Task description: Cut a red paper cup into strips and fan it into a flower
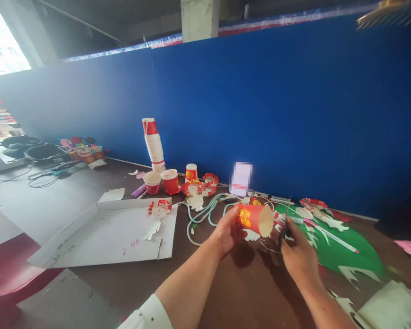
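Observation:
My left hand (228, 232) is closed round a red paper cup (252, 218) with yellow characters, tipped on its side with its pale opening facing right. In my right hand (298, 250) is a pair of scissors (287, 224) with dark handles, the thin blades pointing up. The blades are beside the cup's open end, and I cannot tell whether they touch it. Behind the cup lie white paper scraps (251, 235), partly hidden. A paper doll cutout (194, 195) with red headdress rests farther back, and another cutout (157, 209) lies on the white box lid (106, 237).
A tall stack of paper cups (154, 144) stands by the blue partition (277, 105). Pale cable (192, 224) loops across the brown table (233, 292). On a green round sheet (356, 242) rests a white marker (335, 238). A clear plastic bag (392, 306) is at the right.

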A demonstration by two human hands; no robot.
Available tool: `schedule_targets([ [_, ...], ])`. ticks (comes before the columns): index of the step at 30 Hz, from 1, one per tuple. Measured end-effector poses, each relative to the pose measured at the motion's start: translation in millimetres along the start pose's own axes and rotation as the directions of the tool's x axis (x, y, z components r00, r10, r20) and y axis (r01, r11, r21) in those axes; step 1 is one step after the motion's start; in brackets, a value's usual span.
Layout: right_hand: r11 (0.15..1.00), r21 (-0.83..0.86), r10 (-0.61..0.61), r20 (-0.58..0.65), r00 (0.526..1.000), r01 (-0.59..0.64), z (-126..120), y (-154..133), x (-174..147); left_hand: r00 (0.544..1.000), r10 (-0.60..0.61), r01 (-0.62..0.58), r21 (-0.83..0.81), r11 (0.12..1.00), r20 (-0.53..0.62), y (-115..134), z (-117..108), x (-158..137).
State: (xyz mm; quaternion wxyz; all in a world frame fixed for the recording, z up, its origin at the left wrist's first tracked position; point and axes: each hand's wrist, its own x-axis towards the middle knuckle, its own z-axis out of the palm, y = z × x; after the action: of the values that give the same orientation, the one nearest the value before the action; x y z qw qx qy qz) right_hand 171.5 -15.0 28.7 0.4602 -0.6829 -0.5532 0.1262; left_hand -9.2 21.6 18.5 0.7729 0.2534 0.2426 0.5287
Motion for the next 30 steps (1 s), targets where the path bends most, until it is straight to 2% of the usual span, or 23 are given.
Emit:
schedule_targets([
  [4, 0.989, 0.025, -0.143, 0.016, 0.990, 0.143, 6, 6, -1, 0.996, 0.085, -0.085, -0.003, 0.996, -0.025, 0, -1, 2],
  [7, 0.983, 0.062, -0.175, 0.045, 0.984, 0.172, 8, 8, -1, 0.992, 0.122, -0.123, -0.001, 0.992, -0.013, 1, -1, 2],
  [11, 0.988, 0.083, -0.134, 0.083, 0.987, 0.128, 5, 3, -4, 0.989, 0.145, -0.144, 0.015, 0.989, -0.017, 1, 0, 1],
  [15, 0.984, 0.176, 0.007, 0.130, 0.992, -0.030, 1, -6, -6, 0.988, 0.150, -0.150, -0.001, 0.989, -0.031, 0, -1, 3],
  [18, 0.978, 0.181, 0.082, 0.106, 0.991, -0.100, 0, -8, -6, 0.992, 0.126, -0.126, -0.037, 0.991, -0.015, 0, -4, 6],
  [21, 0.994, 0.102, 0.041, 0.067, 0.997, -0.048, 1, -4, -6, 0.997, 0.071, -0.070, -0.072, 0.995, 0.003, 3, -5, 7],
  [24, 0.999, 0.029, -0.019, 0.078, 0.997, 0.017, 1, 1, -4, 0.999, 0.010, -0.006, -0.125, 0.992, 0.038, 8, -4, 6],
  [30, 0.997, 0.076, -0.029, 0.134, 0.991, 0.019, 3, 1, -4, 0.994, -0.066, 0.084, -0.222, 0.971, 0.085, 12, -5, 4],
])
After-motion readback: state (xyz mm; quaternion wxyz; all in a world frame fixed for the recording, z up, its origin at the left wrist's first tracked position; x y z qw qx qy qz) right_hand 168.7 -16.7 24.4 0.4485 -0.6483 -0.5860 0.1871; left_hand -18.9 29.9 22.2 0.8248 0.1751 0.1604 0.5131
